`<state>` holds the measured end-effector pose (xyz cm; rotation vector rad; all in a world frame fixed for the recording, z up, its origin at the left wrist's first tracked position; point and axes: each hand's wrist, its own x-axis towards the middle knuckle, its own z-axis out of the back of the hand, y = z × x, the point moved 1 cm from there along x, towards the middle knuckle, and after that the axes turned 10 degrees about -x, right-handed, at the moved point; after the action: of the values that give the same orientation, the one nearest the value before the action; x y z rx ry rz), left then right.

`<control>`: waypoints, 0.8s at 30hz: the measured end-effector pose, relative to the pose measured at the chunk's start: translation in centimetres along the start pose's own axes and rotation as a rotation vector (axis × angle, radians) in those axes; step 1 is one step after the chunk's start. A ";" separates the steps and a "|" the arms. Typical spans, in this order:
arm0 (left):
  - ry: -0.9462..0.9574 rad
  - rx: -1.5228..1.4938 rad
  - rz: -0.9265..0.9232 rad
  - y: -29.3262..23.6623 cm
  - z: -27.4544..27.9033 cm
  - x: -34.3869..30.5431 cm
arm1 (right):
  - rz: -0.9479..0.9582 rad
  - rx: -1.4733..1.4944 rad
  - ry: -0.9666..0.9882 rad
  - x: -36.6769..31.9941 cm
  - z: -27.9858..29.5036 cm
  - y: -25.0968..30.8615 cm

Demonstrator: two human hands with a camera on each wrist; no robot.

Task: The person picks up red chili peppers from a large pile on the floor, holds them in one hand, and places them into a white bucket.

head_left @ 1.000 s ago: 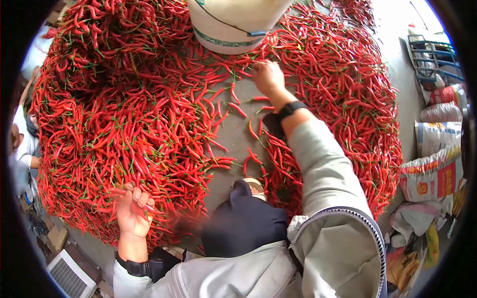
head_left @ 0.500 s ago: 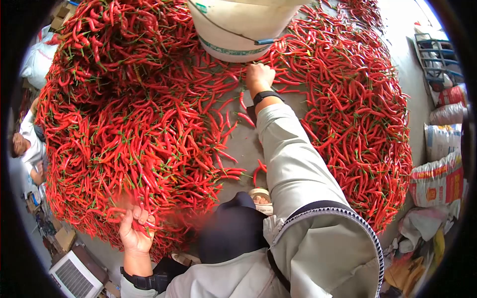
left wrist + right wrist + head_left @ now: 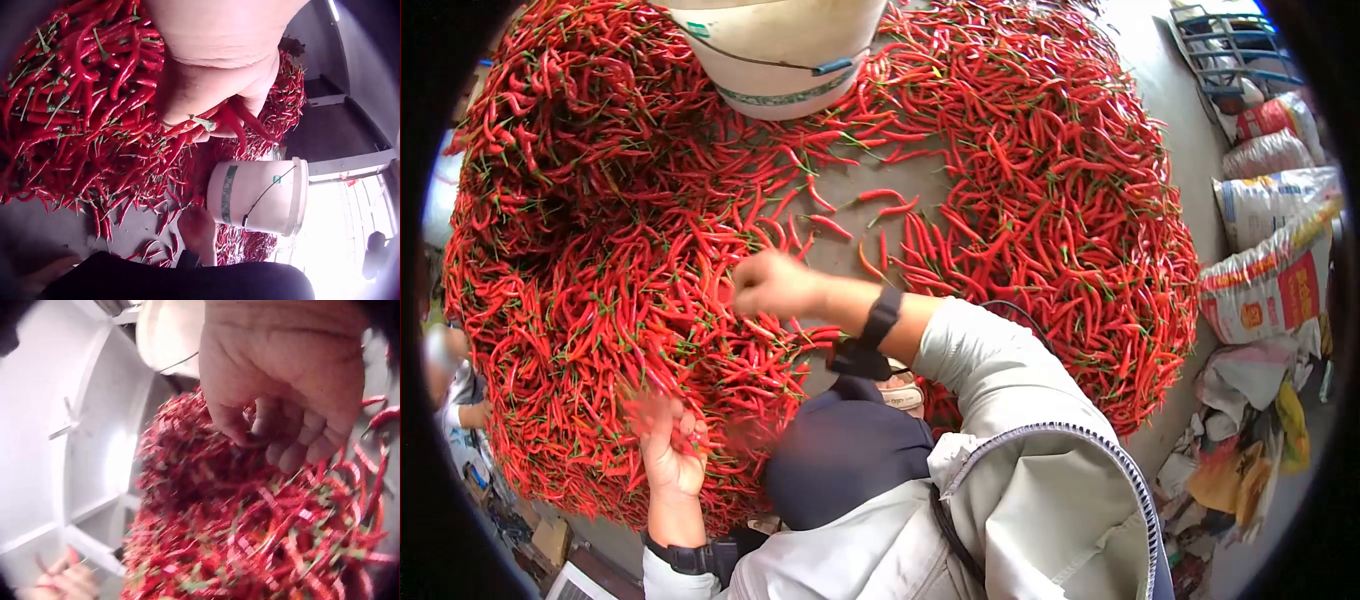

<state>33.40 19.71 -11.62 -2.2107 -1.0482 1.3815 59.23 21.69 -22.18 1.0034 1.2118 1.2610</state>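
Red chillies [image 3: 240, 128] with green stems are gripped in my curled left hand [image 3: 670, 455], at the near edge of a large chilli heap [image 3: 630, 290]. Some of their tips stick out past the fingers in the left wrist view. My right hand [image 3: 780, 285], blurred in the head view, hovers over the inner edge of that same heap. Its fingers [image 3: 290, 456] hang loosely curled, and no chilli shows between them and the thumb in the right wrist view.
A white bucket [image 3: 790, 75] with a wire handle stands among chillies at the far side. More chillies [image 3: 1050, 230] cover the floor to the right. Grey floor [image 3: 855, 185] shows between the heaps, with a few loose chillies. Printed sacks [image 3: 1265, 290] line the right side.
My right hand has come back from beside the bucket, toward me and left, over the near heap. The left hand keeps hold of its chillies at nearly the same spot.
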 end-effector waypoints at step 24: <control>0.094 -0.170 -0.004 -1.2 -0.6 -2.8 | -0.483 -1.433 -0.060 -10.9 9.2 -9.5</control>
<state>32.70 18.58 -8.82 -2.3663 -1.1751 1.2143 70.51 10.85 -29.35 -0.2962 0.2229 1.2632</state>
